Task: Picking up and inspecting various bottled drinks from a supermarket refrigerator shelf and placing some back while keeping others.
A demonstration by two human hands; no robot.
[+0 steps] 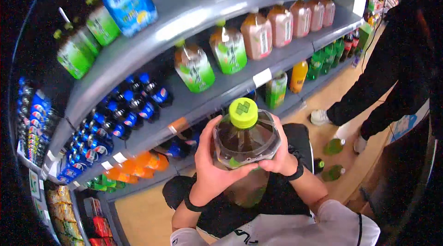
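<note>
A large plastic drink bottle (249,138) with a yellow-green screw cap (243,113) is held upright between my two hands, above my lap. My left hand (216,166) wraps its left side, thumb across the front. From the right, my right hand (282,152) grips the same bottle, its thumb near the left one. Much of the bottle's lower body is dim behind my hands. Just beyond it runs a grey store shelf (228,81) bearing green-labelled bottles (195,69) and pink-labelled bottles (256,38).
Pepsi bottles (129,117) crowd the shelf at left, above orange drink bottles (142,166). Green bottles (334,146) lie on the wooden floor (297,114) at right, close to a standing person's legs (363,83). Packaged goods (64,211) fill a rack at lower left.
</note>
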